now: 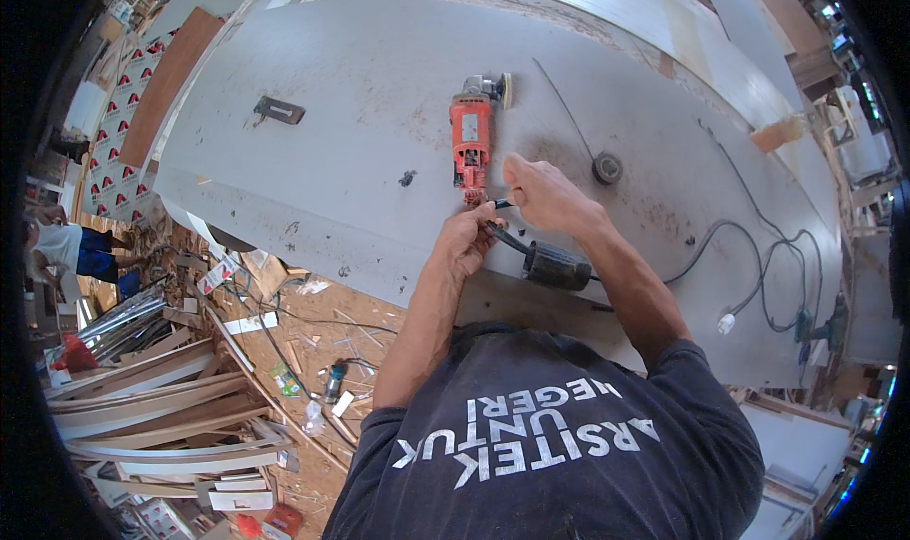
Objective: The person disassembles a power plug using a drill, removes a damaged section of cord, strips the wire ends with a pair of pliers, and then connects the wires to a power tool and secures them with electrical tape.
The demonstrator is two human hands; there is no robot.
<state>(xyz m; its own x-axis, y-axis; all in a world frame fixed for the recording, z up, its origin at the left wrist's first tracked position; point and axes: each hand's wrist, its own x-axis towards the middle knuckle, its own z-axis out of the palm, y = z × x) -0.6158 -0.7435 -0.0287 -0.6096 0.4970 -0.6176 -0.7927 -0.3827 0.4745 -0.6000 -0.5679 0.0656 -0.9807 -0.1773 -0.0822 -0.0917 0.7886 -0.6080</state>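
A red angle grinder lies on the grey panel, its disc at the far end and its inner parts bare at the near end. My left hand is closed at that near end, pinching a black cable. This cable passes through a loose black rear housing below my right wrist. My right hand is closed just right of the grinder's end. A short dark piece runs from its fingers toward my left fingertips; its kind is unclear. A black tape roll lies beyond my right hand.
A dark flat metal piece lies at the panel's left. Cable loops and a white plug are on the right, near a teal power tool. Stacked wood strips fill the lower left. Another person is at far left.
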